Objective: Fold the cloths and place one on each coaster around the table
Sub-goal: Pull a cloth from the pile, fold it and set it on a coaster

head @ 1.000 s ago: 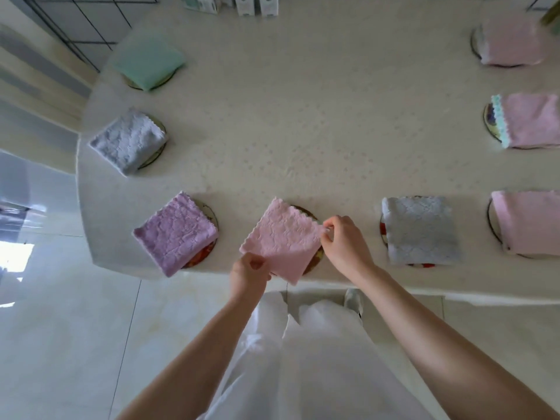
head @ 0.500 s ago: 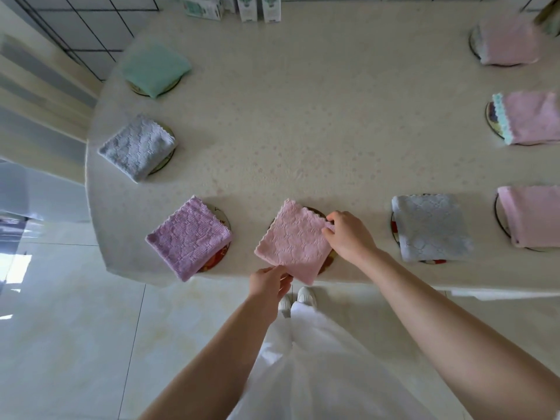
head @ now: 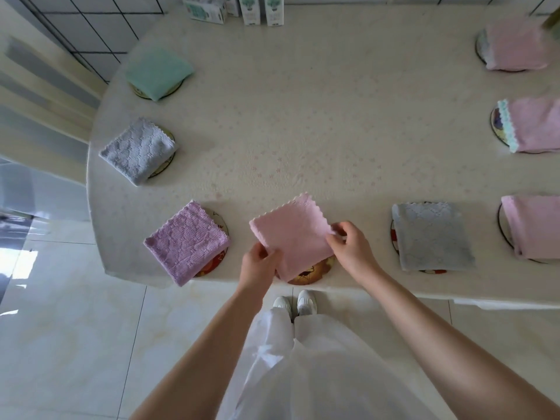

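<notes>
A folded pink cloth point(head: 292, 230) lies over a round patterned coaster point(head: 309, 272) at the table's near edge. My left hand point(head: 259, 263) pinches the cloth's near left edge. My right hand point(head: 353, 245) grips its right corner. Folded cloths lie on other coasters: a purple cloth point(head: 186, 241), a grey cloth point(head: 138, 150) and a green cloth point(head: 157, 71) on the left. A grey cloth point(head: 431, 234) sits to the right, with three pink cloths beyond it: near point(head: 533, 227), middle point(head: 535, 125) and far point(head: 515, 45).
The table point(head: 303, 131) has a cream patterned cover and a rounded left end. Several small cartons point(head: 236, 9) stand at its far edge. A black grid rack point(head: 81, 28) is at the far left. Pale floor tiles point(head: 75, 328) and my white shoes point(head: 294, 304) are below.
The pink cloth has shifted slightly on its coaster and both hands have regripped its edges. The camera has pulled back, so my shoes are in view.
</notes>
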`<move>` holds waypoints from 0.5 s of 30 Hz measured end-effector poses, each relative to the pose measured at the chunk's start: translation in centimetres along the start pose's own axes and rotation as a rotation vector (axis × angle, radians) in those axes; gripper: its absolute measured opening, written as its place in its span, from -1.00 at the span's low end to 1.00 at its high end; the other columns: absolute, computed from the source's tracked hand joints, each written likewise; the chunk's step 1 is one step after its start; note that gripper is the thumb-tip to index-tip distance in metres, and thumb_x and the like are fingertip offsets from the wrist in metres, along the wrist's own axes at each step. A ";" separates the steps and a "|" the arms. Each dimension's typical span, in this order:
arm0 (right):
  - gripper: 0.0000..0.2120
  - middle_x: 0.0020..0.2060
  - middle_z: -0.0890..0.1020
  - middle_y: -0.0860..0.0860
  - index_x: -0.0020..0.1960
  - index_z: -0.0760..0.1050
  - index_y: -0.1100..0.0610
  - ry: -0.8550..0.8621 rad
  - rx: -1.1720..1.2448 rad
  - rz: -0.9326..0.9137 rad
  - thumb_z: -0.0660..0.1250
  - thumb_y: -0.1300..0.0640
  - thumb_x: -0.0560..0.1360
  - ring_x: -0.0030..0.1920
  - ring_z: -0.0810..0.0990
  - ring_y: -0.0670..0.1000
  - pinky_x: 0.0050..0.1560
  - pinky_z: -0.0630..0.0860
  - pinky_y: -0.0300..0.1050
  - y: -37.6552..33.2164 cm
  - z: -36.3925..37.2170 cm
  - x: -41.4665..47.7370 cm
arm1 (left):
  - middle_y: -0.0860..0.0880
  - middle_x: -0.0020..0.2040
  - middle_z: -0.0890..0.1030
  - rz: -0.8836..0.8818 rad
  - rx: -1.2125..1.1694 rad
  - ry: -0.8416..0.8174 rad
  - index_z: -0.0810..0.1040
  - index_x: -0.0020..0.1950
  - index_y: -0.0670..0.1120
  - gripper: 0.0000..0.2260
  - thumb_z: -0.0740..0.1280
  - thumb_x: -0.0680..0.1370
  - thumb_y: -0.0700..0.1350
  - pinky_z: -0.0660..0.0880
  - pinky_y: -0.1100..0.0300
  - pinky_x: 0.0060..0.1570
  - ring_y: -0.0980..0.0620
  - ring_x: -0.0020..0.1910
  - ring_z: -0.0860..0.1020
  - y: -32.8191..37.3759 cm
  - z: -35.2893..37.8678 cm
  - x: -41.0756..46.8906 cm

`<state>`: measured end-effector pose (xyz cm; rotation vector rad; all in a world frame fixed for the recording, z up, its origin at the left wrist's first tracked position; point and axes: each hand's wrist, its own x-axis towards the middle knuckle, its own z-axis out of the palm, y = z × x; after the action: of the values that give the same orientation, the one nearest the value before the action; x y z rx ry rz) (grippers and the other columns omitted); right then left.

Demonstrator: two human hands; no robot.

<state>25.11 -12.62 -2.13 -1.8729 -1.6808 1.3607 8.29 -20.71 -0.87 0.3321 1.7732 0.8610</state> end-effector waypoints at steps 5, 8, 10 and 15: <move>-0.71 -0.03 0.54 -0.03 0.11 0.35 0.05 -0.033 0.186 0.252 0.36 0.07 0.45 -0.04 0.58 0.02 0.03 0.57 0.05 1.3 1.4 -1.2 | -0.05 0.00 0.60 0.051 0.154 0.061 0.51 0.07 -0.07 -0.85 0.24 0.52 -0.17 0.53 0.11 -0.12 -0.05 -0.04 0.56 1.4 -0.3 1.6; -0.68 -0.04 0.53 -0.03 0.11 0.35 0.06 -0.082 0.167 0.262 0.38 0.12 0.42 -0.01 0.56 0.03 0.07 0.54 0.04 1.4 1.7 -1.4 | -0.01 -0.05 0.58 0.058 0.187 0.068 0.50 0.10 -0.06 -0.84 0.21 0.54 -0.18 0.44 0.23 -0.28 0.05 -0.16 0.51 1.5 -0.5 2.1; -0.70 -0.04 0.53 -0.03 0.12 0.37 0.06 -0.084 0.150 0.213 0.37 0.13 0.44 -0.01 0.55 0.01 0.02 0.52 -0.05 1.1 1.7 -1.5 | 0.00 -0.08 0.57 0.075 0.188 0.051 0.50 0.09 -0.05 -0.84 0.20 0.55 -0.20 0.42 0.24 -0.30 0.06 -0.18 0.50 1.4 -0.7 2.1; -0.74 -0.10 0.50 -0.15 0.12 0.36 0.03 -0.006 0.195 0.066 0.34 0.17 0.47 -0.09 0.50 -0.16 -0.16 0.42 -0.30 0.8 1.3 -2.5 | -0.03 0.00 0.59 0.126 0.159 0.022 0.49 0.14 -0.05 -0.81 0.21 0.56 -0.20 0.47 0.22 -0.23 0.01 -0.09 0.54 1.2 -0.6 2.2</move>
<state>24.89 -15.50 -2.24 -1.8289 -1.4432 1.4985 6.66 -18.81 -1.54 0.5444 1.8614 0.8156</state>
